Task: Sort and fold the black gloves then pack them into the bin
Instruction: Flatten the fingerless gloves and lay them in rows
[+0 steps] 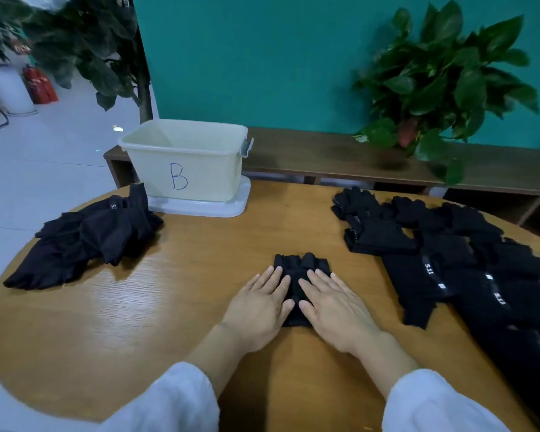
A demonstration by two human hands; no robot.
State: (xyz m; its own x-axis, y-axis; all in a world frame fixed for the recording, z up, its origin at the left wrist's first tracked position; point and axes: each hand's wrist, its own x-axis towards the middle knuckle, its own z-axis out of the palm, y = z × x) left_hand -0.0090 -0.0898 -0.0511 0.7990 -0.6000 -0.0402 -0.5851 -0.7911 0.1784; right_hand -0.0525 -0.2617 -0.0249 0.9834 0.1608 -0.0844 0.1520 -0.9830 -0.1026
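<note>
So from my remote seat, nearest to me are two white sleeves [169,403] coming in from the bottom edge. Both hands are flat with straight fingers, pressing down on one black glove [300,266] in the middle of the wooden table [156,310]. The left hand [259,310] covers the glove's left side, the right hand [334,304] its right side, thumbs nearly meeting over the fabric. Neither is curled around it, just palms down.

Using that glove as my landmark: to its right, a big spread of black gloves [468,275] runs along the table edge, some with white "5.11" lettering. To its left and a bit further out sits a rumpled heap of black gloves [88,235]. Beyond the glove, slightly left, is the cream bin [187,163] marked "B", standing on a white lid [200,207], just beside the heap. Further back right is a leafy green plant [443,76] on a low wooden bench [325,154] against the teal wall [247,57].
</note>
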